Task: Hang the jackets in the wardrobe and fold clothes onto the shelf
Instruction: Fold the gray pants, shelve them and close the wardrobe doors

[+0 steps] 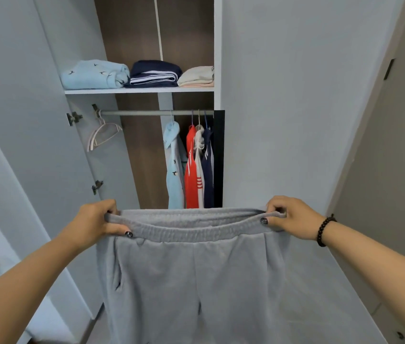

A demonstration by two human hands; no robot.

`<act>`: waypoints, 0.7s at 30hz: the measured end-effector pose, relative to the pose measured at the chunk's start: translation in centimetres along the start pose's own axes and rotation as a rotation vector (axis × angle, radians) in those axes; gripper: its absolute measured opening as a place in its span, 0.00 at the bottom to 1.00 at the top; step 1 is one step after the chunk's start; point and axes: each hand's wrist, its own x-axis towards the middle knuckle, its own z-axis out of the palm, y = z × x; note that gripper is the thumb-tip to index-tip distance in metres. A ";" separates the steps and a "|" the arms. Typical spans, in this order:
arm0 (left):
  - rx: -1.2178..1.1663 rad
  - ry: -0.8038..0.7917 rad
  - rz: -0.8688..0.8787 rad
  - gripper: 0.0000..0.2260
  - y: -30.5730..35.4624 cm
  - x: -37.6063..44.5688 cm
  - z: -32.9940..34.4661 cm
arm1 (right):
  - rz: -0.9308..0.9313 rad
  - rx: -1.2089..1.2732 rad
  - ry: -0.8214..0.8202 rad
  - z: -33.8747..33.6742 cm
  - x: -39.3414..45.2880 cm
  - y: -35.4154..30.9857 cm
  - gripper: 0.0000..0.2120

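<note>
Grey sweatpants (191, 276) hang by the waistband, pinched at each end by left hand (97, 220) and right hand (293, 217). Behind, the wardrobe shelf (139, 90) carries three folded garments.

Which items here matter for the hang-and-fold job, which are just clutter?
In play: grey pants, left hand, right hand, shelf, folded clothes, rail, hung jackets, empty hanger.
Not: bracelet, hinges.

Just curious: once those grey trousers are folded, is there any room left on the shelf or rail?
The shelf is packed: light blue, navy and cream piles side by side. The rail is bare between the empty hanger and the hung jackets.
</note>
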 end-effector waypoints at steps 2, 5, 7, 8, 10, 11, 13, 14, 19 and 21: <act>0.005 -0.008 0.035 0.21 -0.9 0.4 -0.1 | 0.073 0.062 0.106 -0.3 0.5 0.0 0.12; -0.023 -0.006 0.064 0.19 -2.1 0.5 -0.3 | 0.144 0.090 0.195 0.0 1.8 -0.4 0.13; -0.093 0.029 0.017 0.21 -3.0 0.4 -0.6 | 0.171 0.113 0.265 0.6 2.8 -1.0 0.13; -0.144 0.060 -0.027 0.22 -3.5 0.5 -0.9 | 0.180 0.132 0.315 1.0 3.4 -1.4 0.12; -0.255 0.148 -0.149 0.25 -4.5 1.0 -1.9 | 0.183 0.177 0.440 1.6 4.6 -2.4 0.11; -0.306 0.204 -0.222 0.25 -4.9 1.4 -2.5 | 0.190 0.203 0.497 1.8 5.2 -3.1 0.11; -0.393 0.270 -0.356 0.26 -5.9 2.3 -3.2 | 0.227 0.199 0.509 2.9 6.8 -4.6 0.09; -0.394 0.256 -0.414 0.25 -6.4 2.6 -3.1 | 0.252 0.157 0.469 4.0 7.6 -5.3 0.08; -0.561 0.133 -0.643 0.23 -8.6 3.1 -1.7 | 0.359 0.067 0.356 10.8 11.9 -8.6 0.06; -0.723 0.138 -0.747 0.18 -9.7 3.0 -1.7 | 0.417 0.086 0.371 13.0 13.2 -9.9 0.04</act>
